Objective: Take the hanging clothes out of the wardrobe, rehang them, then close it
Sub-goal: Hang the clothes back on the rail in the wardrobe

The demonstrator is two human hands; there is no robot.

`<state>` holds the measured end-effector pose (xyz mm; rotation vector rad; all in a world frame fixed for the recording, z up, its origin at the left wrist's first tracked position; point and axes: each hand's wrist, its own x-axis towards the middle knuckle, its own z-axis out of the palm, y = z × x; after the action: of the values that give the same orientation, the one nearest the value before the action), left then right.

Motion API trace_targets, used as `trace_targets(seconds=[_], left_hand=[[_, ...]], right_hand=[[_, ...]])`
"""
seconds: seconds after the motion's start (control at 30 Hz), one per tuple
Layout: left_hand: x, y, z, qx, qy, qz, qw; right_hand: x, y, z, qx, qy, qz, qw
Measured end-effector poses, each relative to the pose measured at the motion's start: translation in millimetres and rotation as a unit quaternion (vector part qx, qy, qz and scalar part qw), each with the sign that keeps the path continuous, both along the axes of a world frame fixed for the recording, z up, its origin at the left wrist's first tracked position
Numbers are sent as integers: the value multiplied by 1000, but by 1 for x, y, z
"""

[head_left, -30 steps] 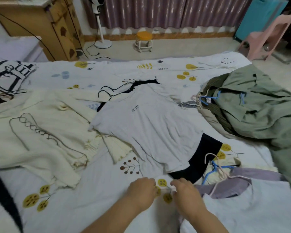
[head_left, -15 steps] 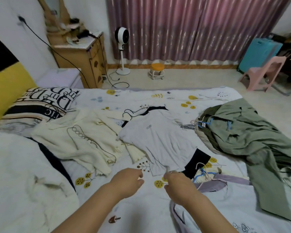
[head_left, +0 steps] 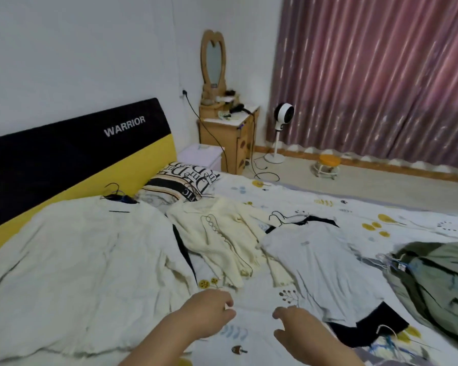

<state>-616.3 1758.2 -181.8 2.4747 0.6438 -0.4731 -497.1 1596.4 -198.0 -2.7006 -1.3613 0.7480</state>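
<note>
Lying spread across the bed (head_left: pixel 328 204) were four garments: a large white one (head_left: pixel 85 260) nearest the headboard, a cream knit (head_left: pixel 222 241) beside it, a pale grey T-shirt (head_left: pixel 320 262) over a black piece, and a crumpled green jacket (head_left: pixel 439 281) at the right edge, each with a hanger hook showing at its top, though the jacket's were blurred. Two hands hovered low over the sheet, the left hand (head_left: pixel 209 313) and the right hand (head_left: pixel 299 331), each grip loosely curled and holding nothing. One patterned pillow (head_left: pixel 183 180) lay against the headboard, and no wardrobe was in view.
</note>
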Motion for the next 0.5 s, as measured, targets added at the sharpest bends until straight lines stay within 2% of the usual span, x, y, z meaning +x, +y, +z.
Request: trace_targets(seconds=[0.3, 0.5], left_hand=[[-95, 74, 13, 16, -18, 107, 994], [-148, 160, 15, 36, -35, 139, 989]], right_hand=[[-54, 94, 30, 31, -31, 83, 996], [-92, 183, 33, 44, -45, 102, 993]])
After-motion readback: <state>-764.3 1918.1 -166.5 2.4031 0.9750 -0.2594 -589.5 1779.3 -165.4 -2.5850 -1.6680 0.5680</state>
